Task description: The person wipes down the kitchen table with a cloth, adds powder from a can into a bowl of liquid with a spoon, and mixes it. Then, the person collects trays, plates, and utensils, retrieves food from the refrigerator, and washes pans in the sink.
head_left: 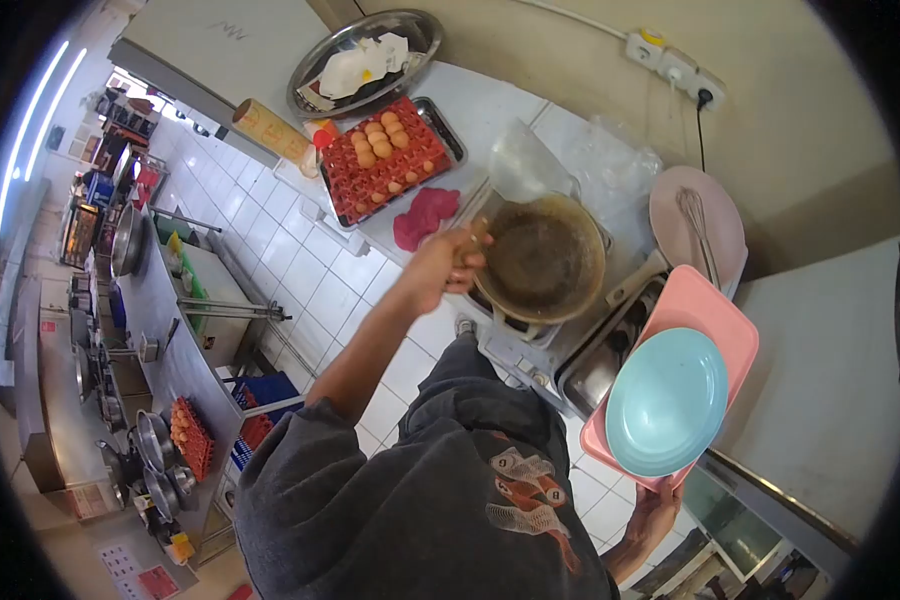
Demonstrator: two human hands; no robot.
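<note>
My left hand [450, 268] is closed at the left rim of a worn brown wok [542, 258], its fingers curled around the wok's short handle. The wok sits on a stove and looks empty apart from a dark, stained bottom. At the lower right, my right hand [654, 512] grips the near end of a pink tray [715, 298]. On that tray rests a light blue oval bowl [668, 402]. A crumpled magenta cloth [426, 217] lies just beyond my left hand.
A red egg tray [348, 178] with several eggs stands behind the cloth, near a metal bowl [432, 40] holding torn packaging. Beside the wok are a metal pan [587, 380], a pink plate [670, 205] with a whisk [698, 228], and plastic wrap [615, 165].
</note>
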